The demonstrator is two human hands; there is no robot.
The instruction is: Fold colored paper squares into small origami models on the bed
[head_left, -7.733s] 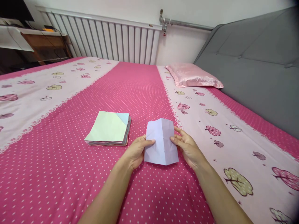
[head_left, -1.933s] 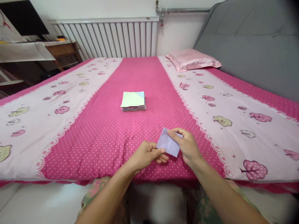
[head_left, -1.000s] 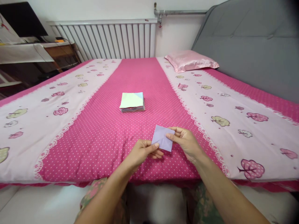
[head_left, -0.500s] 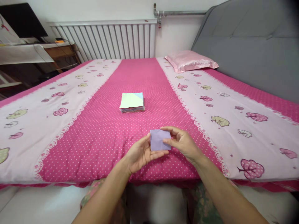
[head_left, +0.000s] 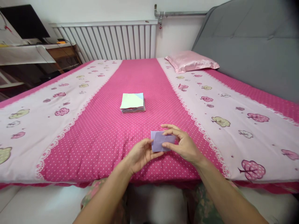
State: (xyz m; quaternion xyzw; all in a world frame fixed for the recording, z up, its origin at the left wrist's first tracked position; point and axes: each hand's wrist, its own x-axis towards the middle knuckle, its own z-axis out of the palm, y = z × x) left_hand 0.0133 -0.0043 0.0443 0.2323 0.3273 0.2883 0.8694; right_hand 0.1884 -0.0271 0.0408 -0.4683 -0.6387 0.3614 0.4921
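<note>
A folded piece of purple paper (head_left: 160,141) is held between my two hands above the near part of the bed. My left hand (head_left: 142,155) grips its left edge, thumb on the front and fingers reaching under the lower edge. At the right side, my right hand (head_left: 183,143) has its thumb on the paper's face and fingers along the upper part. A layer of the paper stands slightly away from the sheet behind it. Beyond the hands, a stack of coloured paper (head_left: 132,102) lies on the bedspread, pale green and light blue on top.
The bed has a pink dotted and tree-patterned bedspread (head_left: 112,130). A pink pillow (head_left: 191,61) lies at the far right, by a grey padded headboard (head_left: 252,46). A white radiator (head_left: 109,42) lines the wall. At the far left, a monitor (head_left: 24,21) stands on a desk.
The purple paper's front layer has shifted right, showing a strip of the layer behind at left. My right hand's fingers have moved over its upper part; my left thumb has come onto its front.
</note>
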